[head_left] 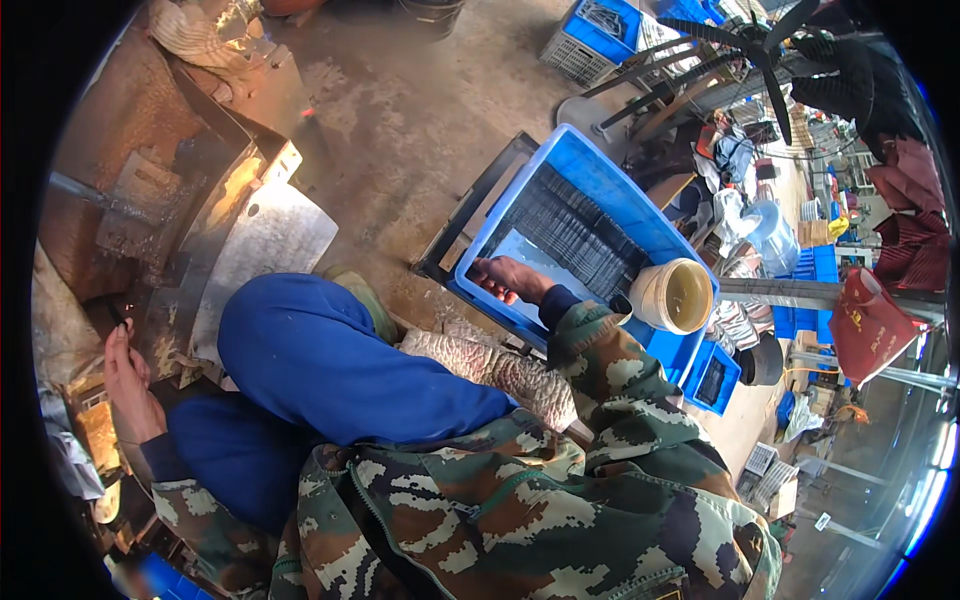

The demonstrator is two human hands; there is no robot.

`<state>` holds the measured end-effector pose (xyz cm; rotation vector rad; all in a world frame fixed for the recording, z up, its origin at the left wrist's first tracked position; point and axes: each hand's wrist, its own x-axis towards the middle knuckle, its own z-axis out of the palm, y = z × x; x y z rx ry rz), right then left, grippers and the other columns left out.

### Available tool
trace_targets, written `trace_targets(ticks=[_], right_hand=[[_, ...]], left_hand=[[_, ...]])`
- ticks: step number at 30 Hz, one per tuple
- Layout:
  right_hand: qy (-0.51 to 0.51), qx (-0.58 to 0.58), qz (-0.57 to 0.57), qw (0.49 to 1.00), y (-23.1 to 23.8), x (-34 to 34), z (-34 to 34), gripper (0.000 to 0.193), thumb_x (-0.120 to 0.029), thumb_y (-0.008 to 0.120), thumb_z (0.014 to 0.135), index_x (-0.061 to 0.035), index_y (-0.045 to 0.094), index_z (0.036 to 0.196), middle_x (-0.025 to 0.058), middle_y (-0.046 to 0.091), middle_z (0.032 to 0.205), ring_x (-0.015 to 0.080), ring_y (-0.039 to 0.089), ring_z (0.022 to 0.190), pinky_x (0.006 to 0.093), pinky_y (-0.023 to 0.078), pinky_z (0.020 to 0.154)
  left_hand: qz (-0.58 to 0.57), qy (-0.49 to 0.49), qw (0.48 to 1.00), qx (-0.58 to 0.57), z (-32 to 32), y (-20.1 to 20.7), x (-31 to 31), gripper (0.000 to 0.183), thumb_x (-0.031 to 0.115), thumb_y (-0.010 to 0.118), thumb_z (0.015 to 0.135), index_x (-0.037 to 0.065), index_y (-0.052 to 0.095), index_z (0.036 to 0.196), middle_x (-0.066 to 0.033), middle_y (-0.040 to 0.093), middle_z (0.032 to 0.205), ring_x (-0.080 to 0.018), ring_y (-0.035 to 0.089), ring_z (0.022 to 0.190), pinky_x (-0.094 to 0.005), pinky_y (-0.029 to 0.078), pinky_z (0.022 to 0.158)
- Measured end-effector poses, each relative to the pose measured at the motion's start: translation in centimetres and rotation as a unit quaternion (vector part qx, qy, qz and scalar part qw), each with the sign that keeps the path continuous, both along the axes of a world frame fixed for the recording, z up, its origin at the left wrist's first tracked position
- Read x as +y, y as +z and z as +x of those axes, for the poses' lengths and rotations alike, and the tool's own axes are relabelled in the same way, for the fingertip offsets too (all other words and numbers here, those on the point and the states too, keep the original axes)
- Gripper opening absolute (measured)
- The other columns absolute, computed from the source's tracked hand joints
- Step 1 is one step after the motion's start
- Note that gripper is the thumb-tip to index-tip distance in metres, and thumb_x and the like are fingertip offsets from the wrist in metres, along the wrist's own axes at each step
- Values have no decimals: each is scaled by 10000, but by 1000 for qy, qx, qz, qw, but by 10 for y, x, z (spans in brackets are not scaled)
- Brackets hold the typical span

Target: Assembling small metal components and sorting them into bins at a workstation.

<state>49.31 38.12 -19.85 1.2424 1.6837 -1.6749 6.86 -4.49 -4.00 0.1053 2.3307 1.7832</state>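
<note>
My left hand [132, 382] is raised beside the worn, oily machine [150, 200] at the far left. Its fingers are pressed together, and a small dark piece shows at the tips, too small to name. My right hand [515, 278] reaches into the near left end of a blue plastic bin [600, 160]. Its fingers are curled, and what they hold, if anything, is hidden. Inside the bin, dark thin parts [570, 215] lie packed in rows, beside a light blue bare patch. A cream bucket [645, 295] sits tilted at the bin's right end.
A pale metal plate [265, 240] juts from the machine by my knee. Under my right forearm lies a rolled patterned cloth [490, 370]. A black fan [765, 50] stands at the back right, near a blue crate [605, 25]. A smaller blue bin [712, 378] is beyond my right sleeve.
</note>
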Motion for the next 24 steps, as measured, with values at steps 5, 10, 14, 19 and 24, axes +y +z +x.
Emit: trace_targets(ticks=[5,10,14,19,24], right_hand=[[-16,1,4,1000,10,3,12,551,-546,525,925,-25,633,783,38,572,643,132,503,498,286,382,398],[-57,-21,99,993,10,1,26,475,-451,597,913,19,658,871,78,649,712,147,567,523,299,473,418],[-133,74,165,974,-2,-6,25,327,-253,583,907,61,635,984,114,682,762,182,652,589,325,553,471],[-76,76,154,982,2,-12,15,291,-136,545,868,88,620,1038,168,701,898,233,695,646,344,591,529],[-123,75,132,981,11,-1,24,343,-149,528,872,90,617,1103,163,702,910,239,699,653,338,592,533]], left_hand=[[1,31,999,29,12,6,10,312,303,581,988,50,655,1156,62,488,682,6,292,493,-192,205,432],[3,35,999,28,14,8,4,313,303,582,988,53,654,1161,30,602,815,5,304,497,-189,216,432],[-1,22,1000,23,12,1,4,311,297,583,988,50,654,1163,13,641,896,6,310,505,-191,217,434],[-6,1,1000,14,7,2,4,316,277,594,983,43,645,1189,-35,667,1114,2,345,531,-180,232,447],[47,43,998,23,13,19,14,275,223,562,990,24,647,1160,-5,647,949,2,338,530,-185,250,461]])
